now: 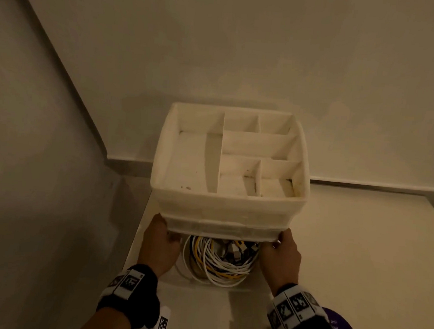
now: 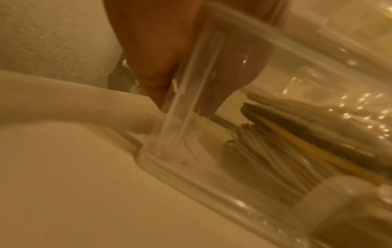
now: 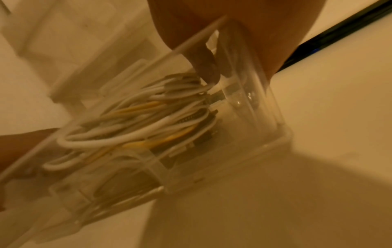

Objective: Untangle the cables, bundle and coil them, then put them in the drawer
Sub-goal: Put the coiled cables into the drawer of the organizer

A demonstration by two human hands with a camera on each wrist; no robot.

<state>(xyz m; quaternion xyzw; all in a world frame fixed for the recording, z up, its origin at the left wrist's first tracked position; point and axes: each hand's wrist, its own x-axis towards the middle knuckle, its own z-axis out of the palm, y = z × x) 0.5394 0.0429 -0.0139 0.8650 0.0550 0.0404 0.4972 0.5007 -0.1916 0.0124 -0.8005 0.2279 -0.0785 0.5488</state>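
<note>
Head view shows one white organiser [image 1: 230, 203] standing on a pale worktop [image 1: 358, 251] in a room corner, its top tray split into six compartments — one long one at the left, five smaller ones at the right. One clear drawer [image 1: 218, 284] sits pulled out at the bottom, and in it lies one coil of cables [image 1: 220, 261]: mostly white strands, a few yellow ones woven through, with some grey connector ends gathered near the back. Loops lie roughly round and flat, filling most of the drawer's width.

Two hands are at work. Left hand [image 1: 159, 242] grips the drawer's left wall, and the left wrist view shows its fingers [image 2: 152, 63] curled over the clear rim. Right hand [image 1: 282, 256] grips the right wall, thumb outside, fingers [image 3: 203, 57] inside, close to the cables — seen through the plastic in the right wrist view. Each wrist wears one black band with printed square markers [image 1: 128, 281].
</note>
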